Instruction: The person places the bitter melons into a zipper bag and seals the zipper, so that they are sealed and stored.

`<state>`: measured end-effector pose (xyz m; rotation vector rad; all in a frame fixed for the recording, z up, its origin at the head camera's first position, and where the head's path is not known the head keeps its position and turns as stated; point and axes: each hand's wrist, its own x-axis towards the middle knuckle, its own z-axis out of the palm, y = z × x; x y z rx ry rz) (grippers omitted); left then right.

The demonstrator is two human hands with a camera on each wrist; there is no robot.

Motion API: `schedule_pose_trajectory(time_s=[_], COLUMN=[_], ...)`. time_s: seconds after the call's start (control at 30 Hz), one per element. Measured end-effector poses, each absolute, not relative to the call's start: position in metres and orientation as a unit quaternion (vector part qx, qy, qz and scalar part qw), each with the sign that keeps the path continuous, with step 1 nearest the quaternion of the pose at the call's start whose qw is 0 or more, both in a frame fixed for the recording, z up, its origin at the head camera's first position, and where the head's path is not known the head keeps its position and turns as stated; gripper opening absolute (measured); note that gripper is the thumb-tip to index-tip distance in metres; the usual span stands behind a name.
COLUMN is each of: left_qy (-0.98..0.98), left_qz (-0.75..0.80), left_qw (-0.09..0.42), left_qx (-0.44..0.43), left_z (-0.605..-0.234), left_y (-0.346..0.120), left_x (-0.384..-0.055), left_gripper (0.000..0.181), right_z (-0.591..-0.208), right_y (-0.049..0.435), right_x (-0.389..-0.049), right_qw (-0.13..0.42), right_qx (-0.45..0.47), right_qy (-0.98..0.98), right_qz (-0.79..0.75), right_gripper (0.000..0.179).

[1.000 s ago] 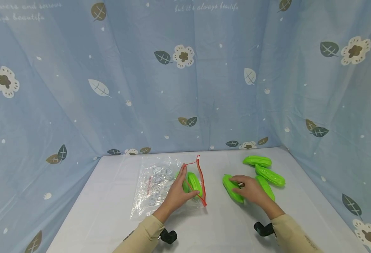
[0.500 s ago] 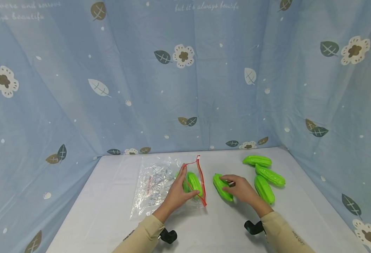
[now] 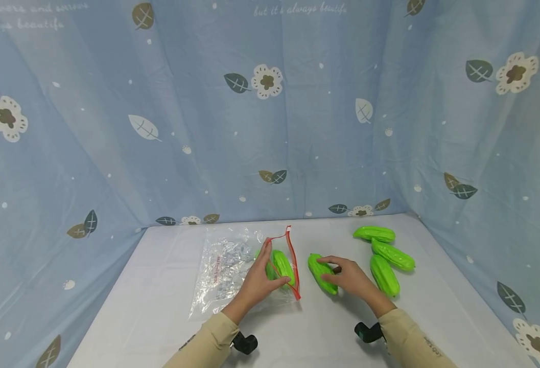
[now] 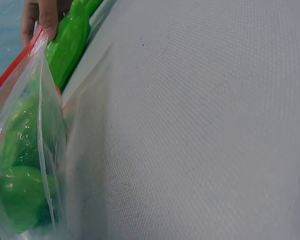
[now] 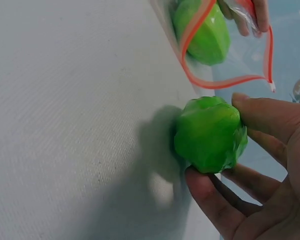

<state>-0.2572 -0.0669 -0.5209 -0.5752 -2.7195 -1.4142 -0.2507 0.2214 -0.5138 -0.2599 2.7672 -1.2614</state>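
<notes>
My left hand (image 3: 256, 281) grips the mouth of a clear zip bag (image 3: 214, 296), whose red zip edge (image 3: 294, 258) is spread apart. Inside the bag lies a bright green bitter melon (image 3: 282, 267), and more green shows behind the left fingers. Just right of the mouth, my right hand (image 3: 353, 278) holds another ridged bitter melon (image 3: 317, 270) between thumb and fingers. In the right wrist view that melon (image 5: 207, 135) appears end-on, apart from the bag's mouth (image 5: 225, 82). The left wrist view shows the bagged melon (image 4: 25, 135) through the plastic; little of the left hand appears there.
Several more bitter melons (image 3: 384, 276) lie grouped on the right of the white table (image 3: 159, 286). A blue curtain (image 3: 205, 128) with leaves and flowers hangs behind and at both sides. Black devices (image 3: 368, 332) sit under both wrists.
My right hand has moved left with the bitter melon, away from the group and closer to the bag's mouth; it has barely moved in the last half second. The left hand stays put.
</notes>
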Motion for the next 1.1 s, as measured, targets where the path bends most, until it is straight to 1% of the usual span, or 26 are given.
schedule_pose_trajectory(time_s=[0.2, 0.37, 0.6, 1.1], left_qy=[-0.872, -0.873, -0.874, -0.875], left_qz=[-0.453, -0.451, -0.449, -0.447], left_qw=[0.013, 0.013, 0.013, 0.014], left_qx=[-0.184, -0.185, -0.185, -0.186], left_z=[-0.522, -0.522, -0.521, -0.521], left_y=[-0.067, -0.066, -0.066, -0.067], left_x=[-0.258, -0.258, -0.258, -0.258], left_gripper=[0.109, 0.109, 0.109, 0.109], right_z=[-0.513, -0.513, -0.515, -0.523], right_y=[0.219, 0.22, 0.221, 0.219], right_x=[-0.249, -0.249, -0.248, -0.251], right_qw=[0.051, 0.058, 0.046, 0.026], right_qx=[-0.073, -0.082, -0.097, -0.078], right_qy=[0.909, 0.912, 0.906, 0.909], right_qz=[-0.408, -0.397, -0.408, -0.408], right_gripper=[0.044, 0.047, 0.043, 0.041])
